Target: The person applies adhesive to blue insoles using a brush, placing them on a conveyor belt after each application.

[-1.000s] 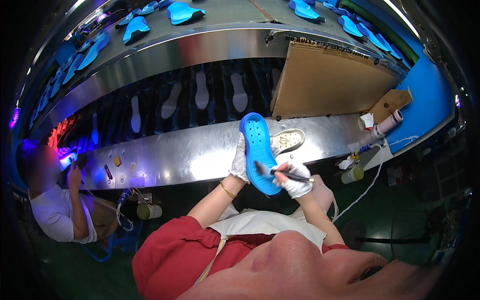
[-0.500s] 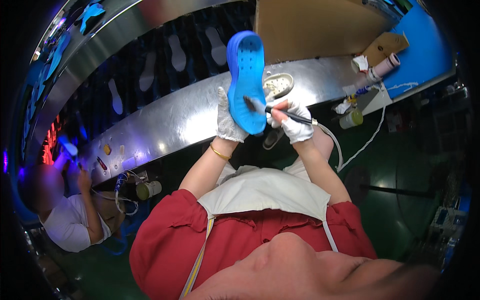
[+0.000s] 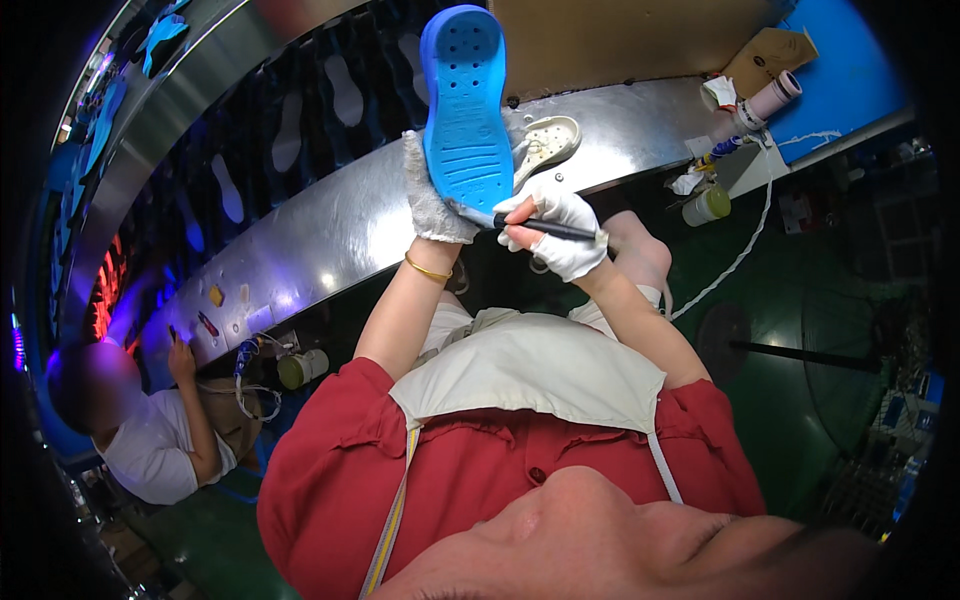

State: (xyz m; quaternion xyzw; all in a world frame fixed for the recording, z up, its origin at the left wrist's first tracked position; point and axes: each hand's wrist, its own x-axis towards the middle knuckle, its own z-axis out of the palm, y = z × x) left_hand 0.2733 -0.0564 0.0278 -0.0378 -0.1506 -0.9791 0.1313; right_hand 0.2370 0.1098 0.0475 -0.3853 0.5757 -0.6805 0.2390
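Observation:
My gloved left hand (image 3: 434, 200) is closed round the left side and heel of a blue shoe sole (image 3: 466, 125), which is held up over the metal ledge with its toe pointing away. Small holes show at the toe end and curved grooves toward the heel. In my gloved right hand (image 3: 560, 232), its fingertips bare, is a brush with a black handle (image 3: 560, 228). The brush's bristles (image 3: 470, 213) lie at the heel edge of the sole, close to my left hand. Just right of the sole, a cream clog-type shoe (image 3: 548, 143) with holes sits on the ledge.
Beyond the steel ledge (image 3: 350, 225) runs a dark conveyor bearing several soles (image 3: 343, 90). A brown board (image 3: 620, 40) stands at the back. To the right are a pink tube (image 3: 775, 97), a cord and a jar (image 3: 707, 205). A co-worker (image 3: 160, 440) sits at left.
The sole has moved up and left in view, its inner face now turned more fully toward me. The brush has gone from the inner face to the heel edge.

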